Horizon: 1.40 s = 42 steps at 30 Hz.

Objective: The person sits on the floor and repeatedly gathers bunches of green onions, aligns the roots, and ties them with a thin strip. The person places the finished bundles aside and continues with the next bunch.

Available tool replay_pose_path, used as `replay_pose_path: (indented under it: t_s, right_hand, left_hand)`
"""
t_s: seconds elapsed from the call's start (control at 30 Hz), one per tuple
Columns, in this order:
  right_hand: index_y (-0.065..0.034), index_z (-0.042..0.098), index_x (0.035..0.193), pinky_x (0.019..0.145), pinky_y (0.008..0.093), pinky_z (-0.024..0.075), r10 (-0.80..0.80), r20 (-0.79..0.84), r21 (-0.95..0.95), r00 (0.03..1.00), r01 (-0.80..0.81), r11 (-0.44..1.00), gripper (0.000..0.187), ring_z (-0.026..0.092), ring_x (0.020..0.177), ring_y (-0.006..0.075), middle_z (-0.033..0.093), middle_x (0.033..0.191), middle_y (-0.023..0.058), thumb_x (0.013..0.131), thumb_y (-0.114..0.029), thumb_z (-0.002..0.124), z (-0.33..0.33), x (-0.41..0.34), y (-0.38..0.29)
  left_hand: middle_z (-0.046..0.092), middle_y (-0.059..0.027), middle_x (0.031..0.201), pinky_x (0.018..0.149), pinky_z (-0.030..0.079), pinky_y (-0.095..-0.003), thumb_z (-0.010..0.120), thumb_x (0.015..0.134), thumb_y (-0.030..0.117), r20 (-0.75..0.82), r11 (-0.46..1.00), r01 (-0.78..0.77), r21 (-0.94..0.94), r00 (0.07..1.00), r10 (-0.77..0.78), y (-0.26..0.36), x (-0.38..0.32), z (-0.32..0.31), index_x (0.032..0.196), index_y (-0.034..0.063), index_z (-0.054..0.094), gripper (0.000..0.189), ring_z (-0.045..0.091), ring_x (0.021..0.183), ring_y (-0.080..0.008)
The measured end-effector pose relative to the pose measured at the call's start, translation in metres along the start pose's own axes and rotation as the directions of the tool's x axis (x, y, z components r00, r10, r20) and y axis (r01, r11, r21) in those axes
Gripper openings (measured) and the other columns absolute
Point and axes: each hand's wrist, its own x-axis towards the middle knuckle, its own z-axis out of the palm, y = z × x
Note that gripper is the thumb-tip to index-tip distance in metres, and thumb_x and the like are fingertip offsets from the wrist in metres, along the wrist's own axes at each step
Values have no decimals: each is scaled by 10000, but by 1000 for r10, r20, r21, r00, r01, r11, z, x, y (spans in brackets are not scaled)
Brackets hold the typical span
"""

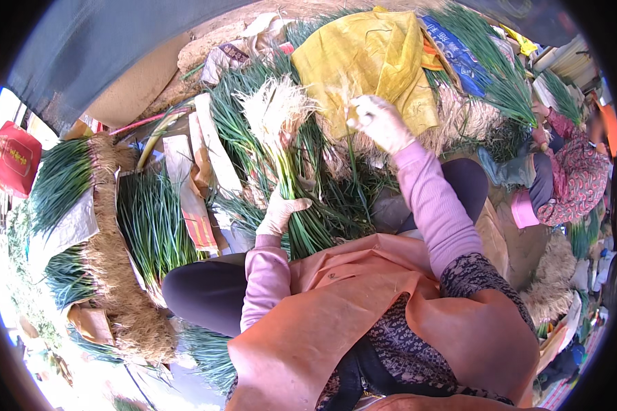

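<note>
My left hand [283, 210], in what looks like a thin pale glove, is closed around a bunch of spring onions [288, 177]. The bunch's white roots [277, 110] point away from me, and its green leaves hang down towards my lap. To the right of the bunch and higher up, my right hand [383, 123] pinches a single spring onion [350, 146]. That stalk's roots stick up past the fingers and its thin green leaf dangles below. Beneath both hands lies a loose heap of green leaves [344, 205]. An orange apron [334, 293] covers my lap.
A yellow woven sheet [360, 56] covers spring onions ahead. Rows of bundled spring onions [157, 221] and a long band of roots [115, 267] lie at left, near a red bag [13, 159]. Another person [570, 174] sits at right, handling spring onions [504, 77].
</note>
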Motion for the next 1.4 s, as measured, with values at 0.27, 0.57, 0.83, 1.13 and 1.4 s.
replay_pose_path:
  t_s: [0.27, 0.57, 0.83, 1.13, 1.4]
  right_hand:
    - [-43, 601, 1121, 702, 324, 505, 169, 704, 103, 690, -335, 937, 247, 521, 591, 87, 531, 662, -12, 984, -248, 610, 71, -13, 10]
    - [-47, 582, 1110, 842, 325, 439, 71, 495, 675, 866, -435, 596, 195, 471, 617, 68, 523, 850, -29, 937, -120, 632, 110, -21, 41]
    - [4, 673, 1029, 819, 289, 526, -106, 220, 819, 970, -125, 560, 154, 598, 688, 98, 667, 818, 41, 888, -60, 676, 30, -2, 9]
    - [32, 562, 1260, 640, 268, 588, 298, -152, -384, 942, -334, 861, 373, 605, 690, 118, 622, 907, 84, 947, -149, 653, -18, -28, 53]
    - [-21, 666, 1006, 635, 276, 560, 230, 60, -276, 971, -205, 939, 177, 651, 693, 137, 667, 840, 97, 949, -188, 653, -13, -15, 64]
  left_hand:
    - [643, -109, 1238, 966, 492, -339, 786, 618, 29, 59, 994, -4, -108, 998, 11, 11, -3, -1, 1342, -7, 549, 762, 636, 1061, -221]
    - [610, -225, 1295, 794, 552, -302, 740, 675, 88, 264, 960, 96, -264, 964, -24, -20, 3, -17, 1248, 17, 588, 597, 681, 937, -232]
    - [707, -111, 1011, 848, 561, -349, 778, 697, 32, 179, 958, 111, -264, 982, -64, 4, -4, 14, 1179, 15, 600, 514, 687, 913, -223]
    - [711, -90, 1025, 840, 542, -299, 778, 695, 5, 134, 976, 135, -170, 984, -113, -19, 8, -1, 1199, 13, 604, 533, 670, 894, -163]
    - [694, -45, 977, 821, 530, -310, 772, 650, -57, -51, 980, 86, 180, 996, -78, -9, 0, 17, 1128, 32, 625, 508, 653, 891, -167]
